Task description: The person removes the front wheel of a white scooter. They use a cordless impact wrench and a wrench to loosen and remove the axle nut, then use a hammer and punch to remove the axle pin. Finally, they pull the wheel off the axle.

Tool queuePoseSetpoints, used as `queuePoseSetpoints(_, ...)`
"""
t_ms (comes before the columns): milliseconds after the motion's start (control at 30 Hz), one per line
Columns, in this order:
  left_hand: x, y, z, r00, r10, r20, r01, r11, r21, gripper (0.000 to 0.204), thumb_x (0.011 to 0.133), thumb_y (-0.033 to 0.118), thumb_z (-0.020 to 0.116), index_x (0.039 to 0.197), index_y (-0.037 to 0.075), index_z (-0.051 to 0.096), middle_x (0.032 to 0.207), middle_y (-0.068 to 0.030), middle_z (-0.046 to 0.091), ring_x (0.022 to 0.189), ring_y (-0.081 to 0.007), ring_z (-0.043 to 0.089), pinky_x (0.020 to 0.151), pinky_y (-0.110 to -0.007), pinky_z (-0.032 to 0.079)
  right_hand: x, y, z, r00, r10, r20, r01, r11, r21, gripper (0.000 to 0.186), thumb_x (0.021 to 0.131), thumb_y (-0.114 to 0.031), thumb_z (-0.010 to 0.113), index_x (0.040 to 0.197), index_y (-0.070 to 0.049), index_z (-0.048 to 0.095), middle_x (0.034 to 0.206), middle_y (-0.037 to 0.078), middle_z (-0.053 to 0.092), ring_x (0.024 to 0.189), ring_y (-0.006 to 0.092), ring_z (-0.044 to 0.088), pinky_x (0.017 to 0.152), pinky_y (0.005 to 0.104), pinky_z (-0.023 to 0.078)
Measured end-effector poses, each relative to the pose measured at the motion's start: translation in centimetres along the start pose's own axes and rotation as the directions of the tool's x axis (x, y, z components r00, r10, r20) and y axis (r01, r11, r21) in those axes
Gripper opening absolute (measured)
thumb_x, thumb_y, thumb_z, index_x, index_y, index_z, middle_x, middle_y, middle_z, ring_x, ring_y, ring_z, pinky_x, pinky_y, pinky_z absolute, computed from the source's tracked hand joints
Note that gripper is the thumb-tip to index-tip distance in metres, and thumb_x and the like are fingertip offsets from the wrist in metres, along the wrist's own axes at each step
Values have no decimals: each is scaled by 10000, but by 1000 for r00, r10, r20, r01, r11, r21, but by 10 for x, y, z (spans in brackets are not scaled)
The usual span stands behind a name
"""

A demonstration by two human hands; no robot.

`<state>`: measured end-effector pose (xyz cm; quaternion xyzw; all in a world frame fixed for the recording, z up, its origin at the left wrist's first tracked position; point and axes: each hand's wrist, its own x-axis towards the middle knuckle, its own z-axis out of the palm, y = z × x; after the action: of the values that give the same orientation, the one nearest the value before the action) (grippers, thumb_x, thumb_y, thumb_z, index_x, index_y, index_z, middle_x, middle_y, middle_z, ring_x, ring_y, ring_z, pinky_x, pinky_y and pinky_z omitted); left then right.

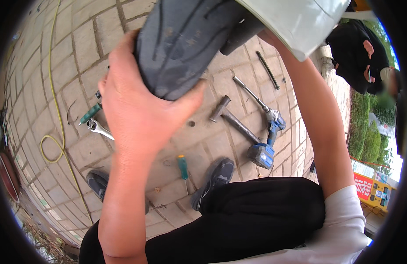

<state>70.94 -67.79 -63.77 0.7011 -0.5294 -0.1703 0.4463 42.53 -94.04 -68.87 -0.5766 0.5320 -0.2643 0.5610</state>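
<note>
My left hand (139,103) is wrapped around the lower end of a black grooved tire (177,48), its thumb on one side and its fingers on the other. A glossy white body panel (300,22) overhangs the tire at the upper right. My right arm reaches up behind that panel; only the edge of my right hand (269,38) shows, and its fingers are hidden. On the paving below the tire lie a hammer (238,123), a blue cordless impact wrench (268,136) with a long socket extension, and a thin black rod (268,70).
A green-handled screwdriver (182,167) lies between my shoes. Left of my wrist are a ratchet wrench (98,127) and another green handle (90,113). A yellow cable (54,88) runs along the left. A person in black (355,53) is at the upper right, near a yellow machine (381,193).
</note>
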Motion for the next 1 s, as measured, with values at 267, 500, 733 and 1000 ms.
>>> queuePoseSetpoints(267,3,-3,-8,997,-81,7,81,985,-152,905,606,248,886,1344,-45,454,1190,-181,623,1069,-241,622,944,-355,489,-3,-9,14,999,-35,-36,35,999,6,386,979,-327,550,1259,-62,555,1136,83,596,970,191,572,777,335,503)
queuePoseSetpoints(500,1,-3,-5,997,-72,3,71,990,-120,902,607,249,898,1340,-48,464,1193,-177,622,1065,-237,622,944,-346,491,3,-10,19,998,-43,-50,44,999,10,392,978,-322,554,1269,-58,550,1150,86,594,987,193,571,791,337,502)
queuePoseSetpoints(733,7,-2,-6,998,-41,-41,35,989,-142,887,620,254,899,1329,-56,466,1180,-174,622,1046,-230,625,929,-344,495,0,-6,25,997,-48,-54,49,999,20,400,977,-318,557,1278,-55,545,1165,90,592,1004,195,570,806,340,501)
queuePoseSetpoints(1000,-10,-2,8,993,-14,-115,7,998,-58,884,616,256,906,1324,-46,469,1181,-174,617,1047,-231,620,927,-344,490,0,-3,28,997,-58,-53,60,998,35,408,976,-313,561,1288,-51,539,1181,94,589,1024,197,568,822,343,500)
